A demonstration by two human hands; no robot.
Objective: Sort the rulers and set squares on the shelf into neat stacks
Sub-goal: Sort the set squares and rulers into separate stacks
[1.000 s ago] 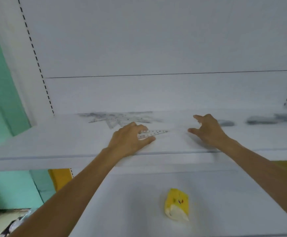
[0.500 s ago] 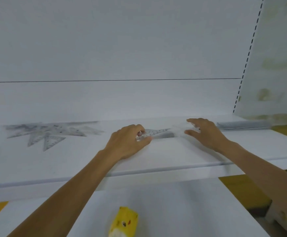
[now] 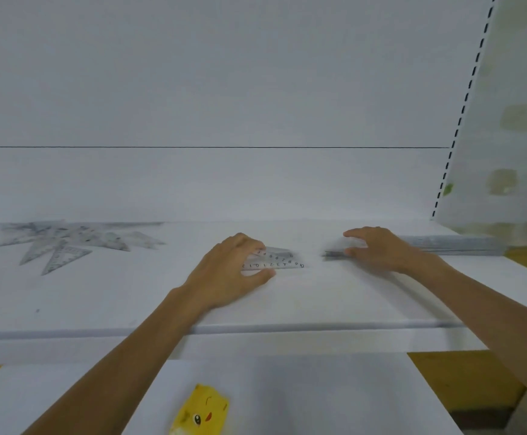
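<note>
On the white shelf (image 3: 287,304) the left hand (image 3: 234,271) holds a small set square (image 3: 282,262) near the middle, the thumb curled under its near edge and the fingers bent over its left end; the set square is clear plastic, triangular, lying low and nearly flat on the board, with a row of black numerals printed along its near edge and a second, shorter row above; its right tip juts out bare past the fingers. Well apart to the left lies a loose pile of set squares (image 3: 67,244), pale grey and see-through, fanned at odd angles so that their points stick out like a star; fine scale marks show on the nearest one. The right hand (image 3: 381,249) lies just to the right of the held piece, palm down, fingers stretched leftward and the thumb set apart below them; a blurred grey strip (image 3: 333,254) shows at the thumb tip, and I cannot tell whether the hand grips it or only reaches over it. Behind that wrist a stack of rulers (image 3: 450,244) runs along the shelf to the far right, long, thin, greyish and squarely aligned; its markings are too blurred to read. On the lower shelf (image 3: 318,397) sits a yellow box (image 3: 201,412) with a cartoon face.
</note>
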